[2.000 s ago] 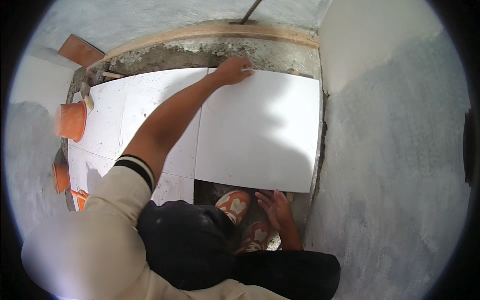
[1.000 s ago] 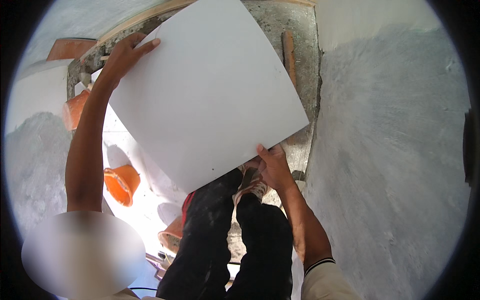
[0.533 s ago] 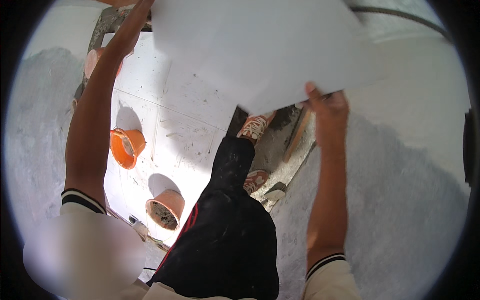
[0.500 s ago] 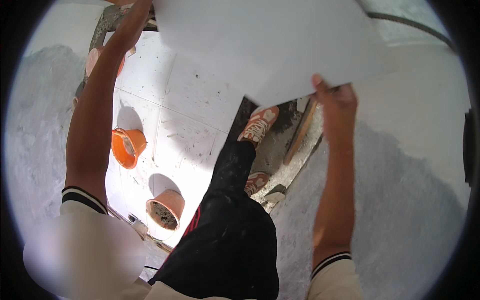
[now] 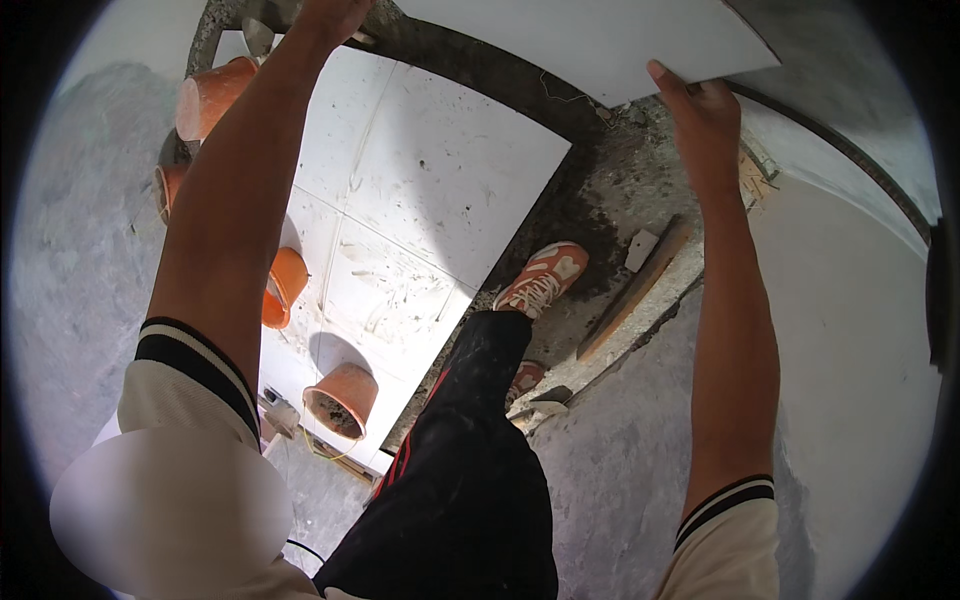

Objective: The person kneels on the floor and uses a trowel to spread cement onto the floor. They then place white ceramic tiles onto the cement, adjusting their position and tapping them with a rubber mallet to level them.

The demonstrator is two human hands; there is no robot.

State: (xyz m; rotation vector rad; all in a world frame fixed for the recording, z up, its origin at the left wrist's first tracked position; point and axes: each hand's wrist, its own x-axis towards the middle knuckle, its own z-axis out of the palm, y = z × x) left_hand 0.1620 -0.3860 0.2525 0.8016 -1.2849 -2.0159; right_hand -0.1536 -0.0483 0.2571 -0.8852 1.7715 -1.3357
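A large white tile (image 5: 570, 40) is held out ahead of me, partly beyond the top of the picture. My right hand (image 5: 705, 125) is closed on its near edge, the thumb on top and the fingers underneath. My left hand (image 5: 335, 20) is at the upper edge, close to the tile's left side. Its fingers are mostly cut off, so I cannot tell whether it grips the tile. Below the tile, several laid white tiles (image 5: 440, 150) with grey smears border dark, rough mortar (image 5: 600, 195).
An orange bucket (image 5: 288, 285) and a bucket of grey mix (image 5: 345, 395) stand on the laid tiles. More buckets (image 5: 215, 100) are beside my left arm. A wooden strip (image 5: 635, 290) runs along the ledge at right. My shoe (image 5: 543, 280) is beside the tiled edge.
The white tile has moved away from me towards the top, uncovering laid tiles and mortar. Both hands have moved upwards and to the right in the picture.
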